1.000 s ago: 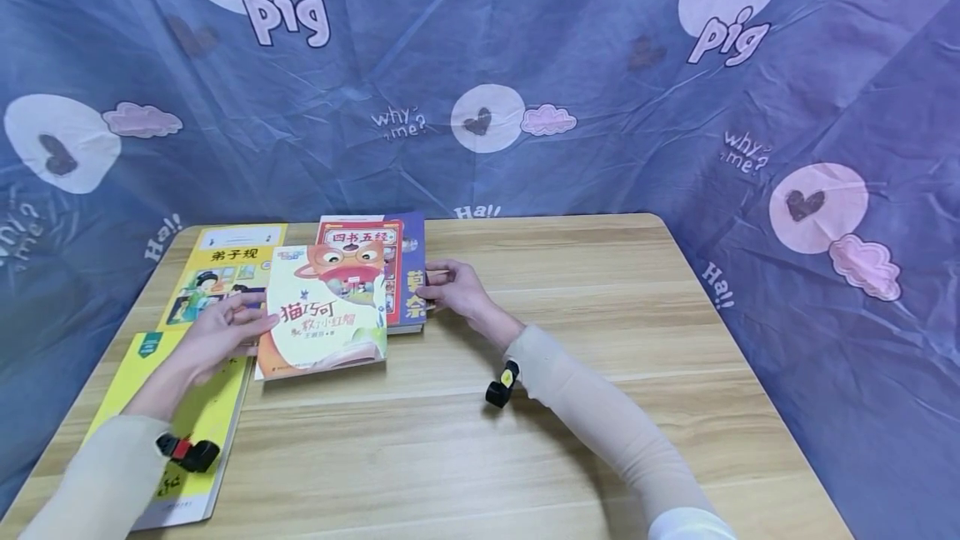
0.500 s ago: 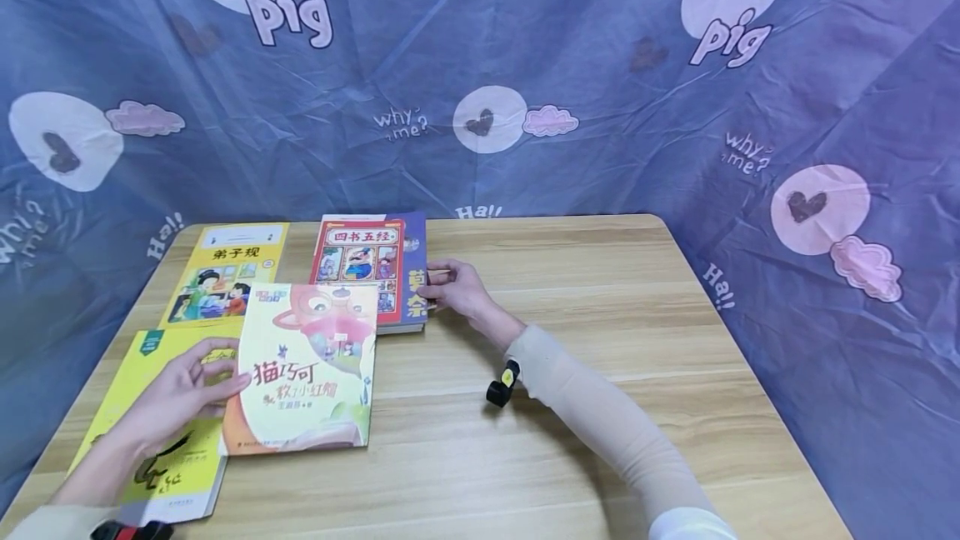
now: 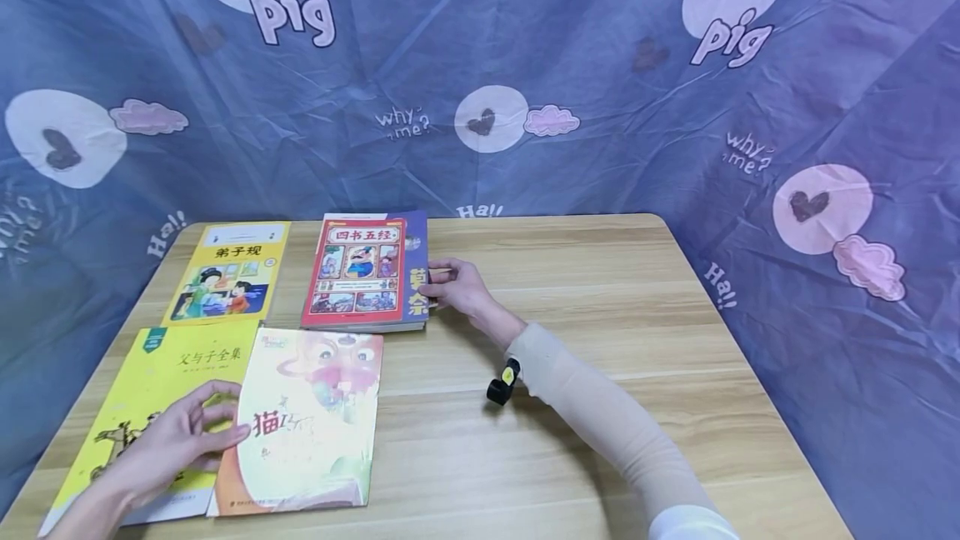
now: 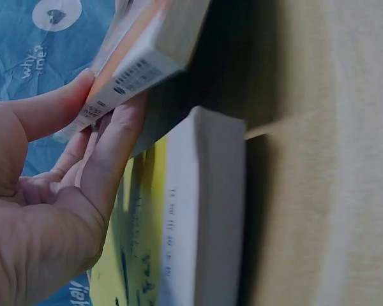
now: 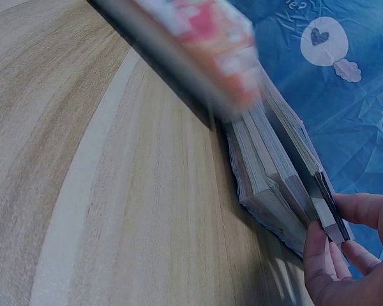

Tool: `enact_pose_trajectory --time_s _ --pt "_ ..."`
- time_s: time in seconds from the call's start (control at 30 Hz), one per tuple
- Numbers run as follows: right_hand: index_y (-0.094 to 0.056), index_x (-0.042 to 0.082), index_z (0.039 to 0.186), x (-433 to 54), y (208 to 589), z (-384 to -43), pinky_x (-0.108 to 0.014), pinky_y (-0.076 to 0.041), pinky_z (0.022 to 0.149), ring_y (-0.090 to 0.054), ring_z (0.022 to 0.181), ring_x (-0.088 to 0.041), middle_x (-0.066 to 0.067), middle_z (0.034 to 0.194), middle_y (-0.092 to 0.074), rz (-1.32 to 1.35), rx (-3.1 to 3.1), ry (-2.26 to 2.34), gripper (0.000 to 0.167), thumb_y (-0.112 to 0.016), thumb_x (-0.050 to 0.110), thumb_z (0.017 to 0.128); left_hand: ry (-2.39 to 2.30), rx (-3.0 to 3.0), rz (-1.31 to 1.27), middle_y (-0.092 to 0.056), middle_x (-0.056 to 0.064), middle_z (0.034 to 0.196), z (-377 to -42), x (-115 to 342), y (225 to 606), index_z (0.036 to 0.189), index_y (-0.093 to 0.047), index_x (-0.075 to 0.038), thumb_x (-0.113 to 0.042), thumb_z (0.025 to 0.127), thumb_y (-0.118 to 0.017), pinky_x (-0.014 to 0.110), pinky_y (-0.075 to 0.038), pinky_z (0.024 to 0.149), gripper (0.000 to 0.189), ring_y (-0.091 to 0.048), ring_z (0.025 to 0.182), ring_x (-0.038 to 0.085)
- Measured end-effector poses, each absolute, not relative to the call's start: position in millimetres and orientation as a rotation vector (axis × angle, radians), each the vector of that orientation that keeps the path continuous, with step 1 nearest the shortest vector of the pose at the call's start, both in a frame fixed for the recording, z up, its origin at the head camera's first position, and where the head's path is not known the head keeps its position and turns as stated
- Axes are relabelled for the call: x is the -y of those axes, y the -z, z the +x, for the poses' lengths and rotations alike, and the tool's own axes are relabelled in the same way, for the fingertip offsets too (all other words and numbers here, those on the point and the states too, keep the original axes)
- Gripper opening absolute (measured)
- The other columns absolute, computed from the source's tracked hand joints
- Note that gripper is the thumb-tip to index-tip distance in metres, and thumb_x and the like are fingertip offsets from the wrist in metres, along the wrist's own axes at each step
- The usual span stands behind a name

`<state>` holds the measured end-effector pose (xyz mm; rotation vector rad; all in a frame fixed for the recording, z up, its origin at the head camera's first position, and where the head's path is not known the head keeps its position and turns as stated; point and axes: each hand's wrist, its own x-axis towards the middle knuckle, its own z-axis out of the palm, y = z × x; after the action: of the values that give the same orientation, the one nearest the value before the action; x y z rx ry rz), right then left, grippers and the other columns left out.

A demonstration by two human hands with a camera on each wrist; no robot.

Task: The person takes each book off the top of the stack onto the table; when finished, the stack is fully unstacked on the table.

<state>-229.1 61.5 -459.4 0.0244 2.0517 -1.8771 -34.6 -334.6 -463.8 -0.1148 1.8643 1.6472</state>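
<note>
My left hand [image 3: 183,436] pinches the left edge of a white picture book [image 3: 300,440] with an orange cat on its cover. In the left wrist view, the thumb lies on one side of that picture book [image 4: 137,70] and the fingers on the other. The book is raised off the table, overlapping the right edge of a yellow book [image 3: 142,386]. Farther back, my right hand [image 3: 461,290] holds the right edge of a purple book [image 3: 417,273], which lies under a red book [image 3: 360,269]. The right wrist view has my right hand [image 5: 357,248] pinching the upper part of a stack.
A yellow book with two cartoon figures [image 3: 225,277] lies at the back left of the wooden table [image 3: 585,340]. A blue printed cloth [image 3: 480,40] hangs behind and beside the table.
My left hand has drawn the white picture book toward the front, away from the red and purple books, uncovering the red cover. The right hand has stayed at the purple book's edge.
</note>
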Motion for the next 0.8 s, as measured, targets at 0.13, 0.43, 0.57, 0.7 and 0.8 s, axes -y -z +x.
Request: enact_pose_trajectory --time_s 0.13,0.43,0.57,0.7,0.8 --pt "-0.06 0.0 0.142 -62 459 -229 -0.027 -0.063 0.069 -0.071 0.08 -0.013 -0.025 0.125 -0.073 0.032 -2.047 1.878 0.054 -0.078 -0.001 0.091 -1.622 -1.854 -0.138 -0.075 -0.007 0.11 -32 331 466 0.134 -0.046 -0.019 -0.012 0.105 -0.065 0.036 -0.067 0.078 0.036 -0.076 0.094 0.015" --pt "-0.059 0.0 0.143 -62 460 -230 -0.025 -0.062 0.067 -0.07 0.078 -0.012 -0.026 0.127 -0.071 0.036 -2.04 1.879 0.055 -0.078 -0.002 0.091 -1.504 -2.0 -0.14 -0.072 0.001 0.107 -33 319 464 0.146 -0.031 0.008 -0.018 0.102 -0.071 0.044 -0.068 0.078 0.064 -0.077 0.093 0.021" --pt "-0.058 0.0 0.144 -62 460 -230 -0.024 -0.061 0.066 -0.069 0.078 -0.012 -0.026 0.127 -0.071 0.032 -2.04 1.874 0.056 -0.078 -0.002 0.091 -1.354 -2.157 -0.19 -0.072 0.006 0.106 -36 309 459 0.146 -0.035 0.012 -0.02 0.097 -0.078 0.041 -0.068 0.072 0.072 -0.075 0.089 0.02" --pt "-0.058 0.001 0.144 -62 461 -230 -0.025 -0.062 0.067 -0.069 0.078 -0.012 -0.025 0.126 -0.072 0.028 -2.052 1.874 0.057 -0.078 -0.001 0.091 -1.135 -2.313 -0.263 -0.072 0.007 0.103 -43 300 450 0.143 -0.046 0.014 -0.023 0.091 -0.084 0.035 -0.065 0.065 0.074 -0.072 0.081 0.017" --pt "-0.059 0.001 0.143 -62 461 -229 -0.025 -0.062 0.067 -0.069 0.078 -0.011 -0.024 0.125 -0.072 0.03 -2.053 1.878 0.056 -0.078 0.0 0.091 -1.032 -2.357 -0.241 -0.074 0.005 0.102 -48 300 441 0.143 -0.051 0.013 -0.026 0.092 -0.083 0.033 -0.064 0.064 0.072 -0.072 0.079 0.016"
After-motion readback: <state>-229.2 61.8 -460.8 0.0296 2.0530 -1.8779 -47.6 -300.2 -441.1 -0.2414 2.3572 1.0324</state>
